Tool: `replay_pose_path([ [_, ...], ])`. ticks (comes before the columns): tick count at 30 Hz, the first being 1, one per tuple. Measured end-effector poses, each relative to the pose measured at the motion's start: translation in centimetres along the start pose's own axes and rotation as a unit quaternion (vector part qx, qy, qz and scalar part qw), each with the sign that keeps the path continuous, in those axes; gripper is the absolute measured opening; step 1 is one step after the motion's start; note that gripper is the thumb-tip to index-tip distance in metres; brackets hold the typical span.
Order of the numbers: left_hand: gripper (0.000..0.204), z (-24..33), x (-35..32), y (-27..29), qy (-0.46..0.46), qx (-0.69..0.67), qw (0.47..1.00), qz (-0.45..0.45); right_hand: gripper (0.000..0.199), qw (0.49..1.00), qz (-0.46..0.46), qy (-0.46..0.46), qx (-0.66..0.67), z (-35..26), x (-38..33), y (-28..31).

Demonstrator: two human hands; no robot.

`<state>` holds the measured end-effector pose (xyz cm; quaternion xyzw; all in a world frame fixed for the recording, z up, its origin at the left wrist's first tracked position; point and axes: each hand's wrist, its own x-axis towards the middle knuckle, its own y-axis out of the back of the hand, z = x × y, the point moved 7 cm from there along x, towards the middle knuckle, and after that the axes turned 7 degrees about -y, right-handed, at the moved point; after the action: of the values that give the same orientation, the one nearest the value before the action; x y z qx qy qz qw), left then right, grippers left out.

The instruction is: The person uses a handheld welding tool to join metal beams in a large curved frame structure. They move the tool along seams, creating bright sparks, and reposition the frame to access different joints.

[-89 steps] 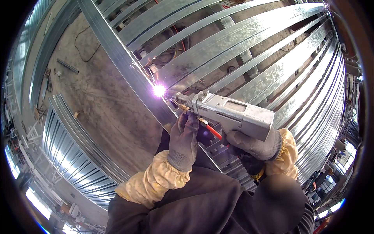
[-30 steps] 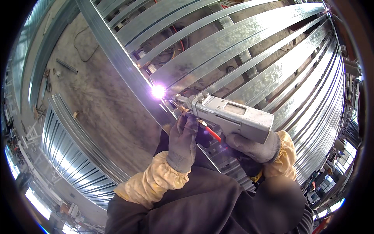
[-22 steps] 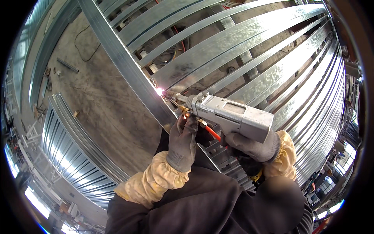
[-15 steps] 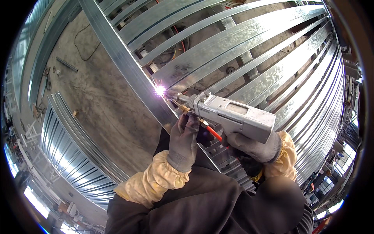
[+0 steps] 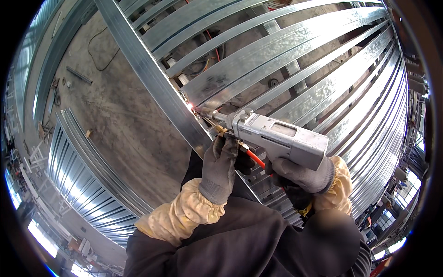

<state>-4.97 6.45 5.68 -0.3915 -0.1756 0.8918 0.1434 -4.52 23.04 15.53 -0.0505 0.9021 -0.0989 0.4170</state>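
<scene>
right hand point(image 5: 302, 175) gripping silver gun point(image 5: 284, 135) | left hand point(image 5: 218, 167) pinching brass fitting point(image 5: 221, 129) | nozzle point(image 5: 213, 115) pointing 10 o'clock at glowing joint point(image 5: 190, 106) | two-handed bracing likely keeping aim steady

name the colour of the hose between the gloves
The hose is bright red, seen best in the head view.

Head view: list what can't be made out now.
In the head view:
Red hose: far end hidden behind the right hand.
Welding gun: grip mostly covered by that hand.
Long beam: far end cut off by the top edge.
Clutter, lower left: too small to identify.
</scene>
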Motion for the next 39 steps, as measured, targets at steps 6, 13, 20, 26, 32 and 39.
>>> replay_pose_path([
  [6,0.063,0.2,-0.2,-0.1,0.009,0.003,1.000,0.015,0.048,1.000,0.009,0.013,-0.005,0.4,-0.1,0.3],
  [13,0.032,0.7,-0.1,-1.3,0.020,-0.087,0.996,0.027,0.053,1.000,-0.002,-0.010,-0.013,0.0,-0.2,0.7],
  [20,0.030,0.7,-0.5,-1.6,0.036,-0.091,0.994,0.045,0.047,0.999,-0.009,-0.032,0.006,0.6,-0.7,0.8],
  [26,0.026,0.3,-0.6,-1.7,0.039,-0.107,0.993,0.034,0.045,0.999,0.002,-0.042,0.007,0.9,-0.8,0.8],
  [32,0.032,-0.6,-0.1,-0.7,-0.007,-0.049,0.998,0.033,0.047,0.999,0.011,-0.037,0.025,0.7,-0.9,0.6],
  [39,0.027,-0.5,-0.5,-1.4,0.025,-0.121,0.992,0.040,0.046,1.000,0.009,-0.022,0.013,1.0,-0.9,0.9],
])
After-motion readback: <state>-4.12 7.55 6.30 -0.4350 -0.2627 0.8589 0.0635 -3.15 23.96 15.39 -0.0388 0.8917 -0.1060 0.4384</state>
